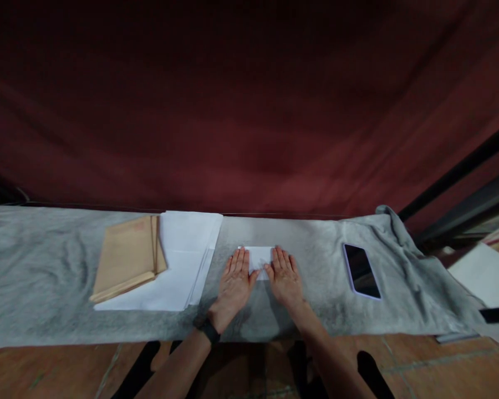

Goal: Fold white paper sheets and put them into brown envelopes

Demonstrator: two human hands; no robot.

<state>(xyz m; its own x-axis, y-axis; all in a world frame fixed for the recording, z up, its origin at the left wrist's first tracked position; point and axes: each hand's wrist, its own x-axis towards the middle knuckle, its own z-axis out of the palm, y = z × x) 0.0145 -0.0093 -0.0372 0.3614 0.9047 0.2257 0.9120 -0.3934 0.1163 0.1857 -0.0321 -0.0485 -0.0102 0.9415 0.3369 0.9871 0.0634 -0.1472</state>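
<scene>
From my distant seat, the largest thing I see is a dark red cloth hanging across the far side. In front of it a long grey cloth covers a narrow surface running left to right. On its left part lie loose white sheets, with brown paper packets, perhaps envelopes, overlapping their left side. Well apart, to the right, a dark-screened phone lies flat, tilted a little.

Between these, near the middle, my left hand and right hand rest palms down. A dark wristband circles the left wrist.

Smallest is a white piece of paper, flat on the grey cloth directly beneath my fingers. Its long axis seems to run left to right, from one hand to the other, though the hands cover much of both ends. Neither hand is nearer: each touches its own side. The long fingers point away from me, fairly close together and pressed flat, not clamped on anything; the thumbs angle inward over the paper, their tips near each other.
</scene>
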